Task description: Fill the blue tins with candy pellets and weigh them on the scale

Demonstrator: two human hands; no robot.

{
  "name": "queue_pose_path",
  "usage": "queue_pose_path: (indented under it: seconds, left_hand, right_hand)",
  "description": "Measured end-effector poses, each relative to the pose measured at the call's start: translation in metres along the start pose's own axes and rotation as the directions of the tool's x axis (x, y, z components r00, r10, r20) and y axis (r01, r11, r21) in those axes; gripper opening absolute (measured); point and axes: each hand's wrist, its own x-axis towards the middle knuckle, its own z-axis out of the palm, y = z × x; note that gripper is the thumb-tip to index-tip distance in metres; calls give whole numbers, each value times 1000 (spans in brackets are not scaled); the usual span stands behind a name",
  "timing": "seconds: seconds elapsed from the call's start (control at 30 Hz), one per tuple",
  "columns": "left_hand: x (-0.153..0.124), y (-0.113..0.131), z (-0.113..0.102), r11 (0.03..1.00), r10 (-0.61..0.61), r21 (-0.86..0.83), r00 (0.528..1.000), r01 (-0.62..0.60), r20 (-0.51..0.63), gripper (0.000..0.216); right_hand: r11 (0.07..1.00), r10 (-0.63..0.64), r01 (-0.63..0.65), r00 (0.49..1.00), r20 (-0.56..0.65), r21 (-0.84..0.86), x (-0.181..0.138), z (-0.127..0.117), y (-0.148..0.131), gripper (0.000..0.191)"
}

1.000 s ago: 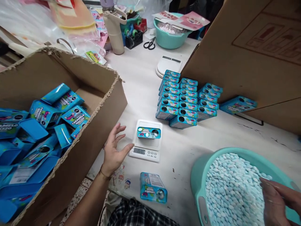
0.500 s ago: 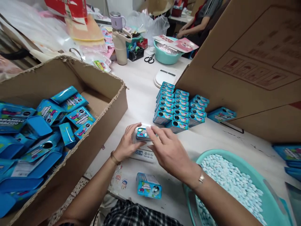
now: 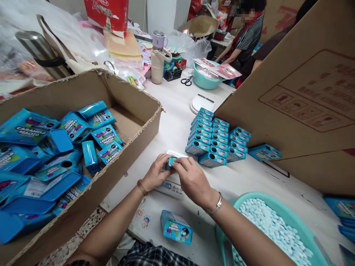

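Note:
My left hand [image 3: 156, 173] is closed round a small blue candy tin [image 3: 172, 162], held over a digital kitchen scale [image 3: 172, 190]. The fingers of my right hand [image 3: 194, 181] are bent and pressed on the same tin's top; they partly hide it. Both hands cover much of the scale, though its display and buttons show. Nearer to me, another candy tin lies on its side, with a round window [image 3: 185, 232] at its end. To the right of my right forearm stands a turquoise basin [image 3: 259, 195] of pale blue and white candies [image 3: 273, 229].
A cardboard box [image 3: 138, 138] full of blue tins stands at left. Tins in rows [image 3: 202, 135] stand beyond my hands, beside a large leaning carton [image 3: 302, 107]. Farther back are a second scale [image 3: 203, 102], scissors [image 3: 186, 81], a tumbler [image 3: 157, 68] and a seated person [image 3: 249, 40].
My right hand's fingers, raised over the tin before, have come down onto it. The tin is turned and tilted between both hands. The view has shifted, showing more of the background.

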Motion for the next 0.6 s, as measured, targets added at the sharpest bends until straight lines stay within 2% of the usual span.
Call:
queue_pose_path:
  seconds: [0.1, 0.2, 0.3, 0.37, 0.43, 0.47, 0.5, 0.57, 0.6]
  left_hand:
    - [0, -2, 1, 1000, -12, -7, 1000, 12, 10, 36]
    - [1, -5, 1, 999, -27, 18, 1000, 27, 11, 37]
    - [-1, -2, -4, 997, -70, 20, 997, 70, 10, 58]
    - [-5, 5, -12, 994, -113, -3, 994, 113, -9, 76]
    - [-11, 15, -23, 990, -138, -25, 988, 137, -61, 81]
    - [-15, 20, -28, 989, -143, -37, 985, 140, -95, 78]
    - [-19, 24, -34, 988, -148, -52, 981, 143, -128, 75]
    - [-26, 29, -43, 984, -169, -84, 968, 156, -187, 67]
    - [-30, 30, -45, 981, -186, -95, 960, 169, -211, 63]
  right_hand:
    - [971, 119, -128, 991, 58, 200, 11, -5, 3, 21]
    - [894, 172, -191, 982, 82, 406, 22, -15, 8, 17]
    - [827, 250, -190, 967, -45, 530, 13, -40, 14, 15]
    - [821, 341, -203, 924, -174, 534, -13, -66, 15, 12]
    - [813, 468, -301, 847, -251, 499, -55, -91, 13, 6]
    - [796, 538, -358, 789, -298, 488, -81, -100, 12, 4]
    - [768, 609, -441, 727, -316, 464, -111, -107, 11, 4]
    - [636, 772, -679, 545, -329, 368, -174, -111, 13, 8]
    - [620, 778, -713, 504, -376, 328, -206, -107, 15, 10]
